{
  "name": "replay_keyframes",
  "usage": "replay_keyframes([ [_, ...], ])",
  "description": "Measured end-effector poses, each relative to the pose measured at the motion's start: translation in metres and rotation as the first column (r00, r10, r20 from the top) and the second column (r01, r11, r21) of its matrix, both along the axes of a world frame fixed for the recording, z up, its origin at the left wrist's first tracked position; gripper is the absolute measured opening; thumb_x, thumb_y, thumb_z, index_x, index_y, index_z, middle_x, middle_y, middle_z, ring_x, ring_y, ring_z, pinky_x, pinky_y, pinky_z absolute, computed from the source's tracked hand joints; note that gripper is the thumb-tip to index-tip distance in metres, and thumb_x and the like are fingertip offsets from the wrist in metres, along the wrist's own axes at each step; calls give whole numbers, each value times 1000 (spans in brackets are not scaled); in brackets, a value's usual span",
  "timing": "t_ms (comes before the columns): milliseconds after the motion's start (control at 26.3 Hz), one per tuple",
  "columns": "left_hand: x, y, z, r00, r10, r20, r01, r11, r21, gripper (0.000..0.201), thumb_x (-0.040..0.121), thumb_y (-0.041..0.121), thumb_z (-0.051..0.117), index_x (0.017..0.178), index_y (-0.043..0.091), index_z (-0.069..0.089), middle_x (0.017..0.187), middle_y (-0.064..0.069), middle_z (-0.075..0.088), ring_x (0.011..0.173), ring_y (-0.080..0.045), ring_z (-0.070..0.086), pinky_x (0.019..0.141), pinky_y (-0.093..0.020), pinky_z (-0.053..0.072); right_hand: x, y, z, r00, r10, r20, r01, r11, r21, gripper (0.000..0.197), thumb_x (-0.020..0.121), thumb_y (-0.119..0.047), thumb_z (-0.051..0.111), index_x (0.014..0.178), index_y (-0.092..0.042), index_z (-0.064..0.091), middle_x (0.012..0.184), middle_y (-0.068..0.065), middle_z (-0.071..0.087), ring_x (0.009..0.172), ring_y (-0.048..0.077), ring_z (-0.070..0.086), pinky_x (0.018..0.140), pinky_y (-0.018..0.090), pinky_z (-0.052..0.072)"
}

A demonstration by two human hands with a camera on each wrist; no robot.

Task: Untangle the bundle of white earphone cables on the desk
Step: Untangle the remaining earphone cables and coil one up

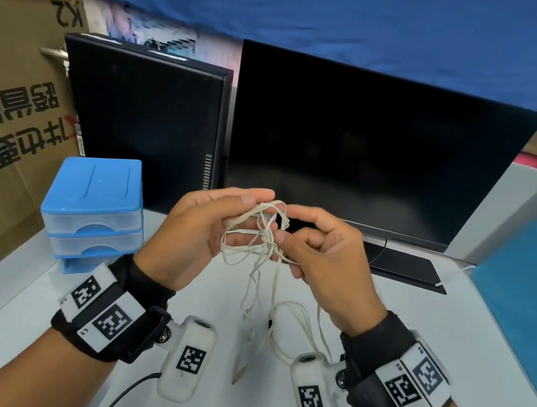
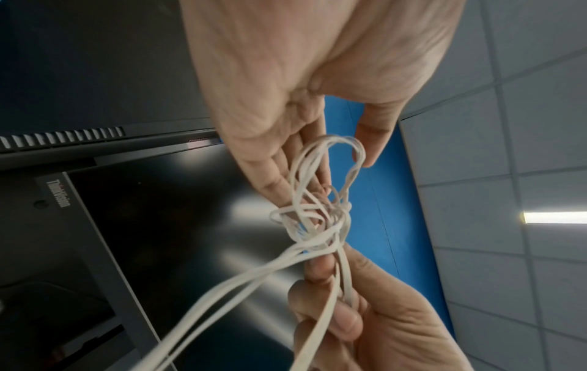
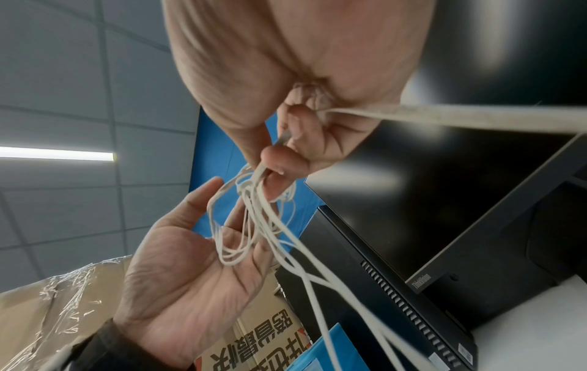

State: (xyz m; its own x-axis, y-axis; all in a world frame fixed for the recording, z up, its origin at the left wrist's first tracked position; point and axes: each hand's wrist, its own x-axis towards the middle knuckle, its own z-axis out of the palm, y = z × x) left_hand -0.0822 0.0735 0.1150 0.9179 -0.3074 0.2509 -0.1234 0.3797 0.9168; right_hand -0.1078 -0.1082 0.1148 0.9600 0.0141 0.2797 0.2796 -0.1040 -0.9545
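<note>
Cable bundle (image 1: 267, 236), just one, pinched by right hand (image 1: 328, 262), loops draped over spread left hand (image 1: 198, 238).

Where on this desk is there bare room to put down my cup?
Bare white desk lies right of the right hand, before the black monitor base, and in front of the blue plastic drawer unit. The middle is crowded: tangled white earphone cables trail there.

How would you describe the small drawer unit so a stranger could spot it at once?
Start at the large dark monitor on the white desk. Left of it stands a black computer case; the drawer unit sits before it, beside the cardboard box. Its blue top and translucent drawers set it apart from the black electronics.
</note>
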Motion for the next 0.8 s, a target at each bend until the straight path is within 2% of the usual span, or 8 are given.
replay_keyframes([
  [152, 3, 3, -2, 997, -58, -46, 56, 998, -29, 40, 94, 32, 46, 115, 7, 68, 115, -17, 71, 102, -27, 70, 81, -35, 58, 1, -1, -2, 999, -36, -4, 36, 999, 30, 5, 88, -5, 69, 91, -2, 68, 52, 3, 61, 43, 12, 45, 47, 20, 40],
  [266, 3, 2, -1, 1000, -16, -14, 17, 998, 56, 36, 89, 30, 48, 108, 8, 68, 109, -15, 73, 94, -25, 72, 77, -34, 58, 0, -2, -4, 997, -71, -15, 71, 996, 44, 4, 89, -2, 67, 88, 1, 68, 55, 7, 61, 43, 12, 45, 45, 19, 38],
  [342, 1, 0, -1, 997, 49, 55, -58, 983, 174, 29, 88, 31, 57, 97, 7, 71, 101, -11, 74, 85, -22, 70, 72, -34, 57, -1, -3, -4, 996, -93, -14, 94, 994, 49, 6, 87, -4, 70, 83, 0, 69, 53, 6, 60, 43, 13, 43, 44, 20, 36],
  [456, -1, -4, -7, 954, 157, 255, -239, 911, 336, 35, 82, 50, 71, 75, 16, 74, 77, -1, 68, 66, -15, 58, 62, -29, 46, -3, -3, -5, 993, -104, 62, 109, 991, -74, 7, 85, -7, 73, 80, -3, 72, 52, 5, 64, 43, 11, 51, 48, 18, 42],
  [532, -2, -7, -9, 931, 135, 339, -274, 872, 405, 28, 79, 48, 75, 69, 23, 75, 73, 3, 64, 66, -30, 57, 62, -40, 46, -5, 0, -6, 986, -96, 135, 119, 977, -176, 7, 85, -10, 75, 79, -5, 74, 57, 10, 68, 47, 13, 59, 50, 20, 46],
  [570, -2, -7, -10, 933, 122, 337, -265, 869, 418, 22, 79, 41, 77, 69, 22, 76, 73, 5, 65, 67, -33, 57, 63, -41, 47, -6, 1, -8, 979, -104, 175, 140, 968, -209, 8, 85, -12, 76, 79, -7, 75, 59, 10, 69, 49, 17, 61, 50, 23, 48],
  [684, 1, -9, -12, 957, 188, 220, -264, 879, 397, 15, 86, 23, 72, 74, 15, 77, 66, 12, 65, 61, -6, 56, 59, -19, 44, -4, -2, -16, 938, -149, 313, 234, 938, -257, 5, 83, -13, 78, 78, -13, 76, 63, 1, 69, 54, 15, 61, 53, 24, 50],
  [798, 6, -10, -13, 955, 289, 73, -298, 910, 288, 25, 95, 26, 60, 79, 9, 69, 66, 3, 65, 61, -7, 57, 58, -23, 45, -6, -10, -22, 913, -111, 393, 256, 906, -337, 7, 83, -13, 78, 78, -16, 74, 82, -6, 66, 76, 14, 63, 65, 26, 51],
])
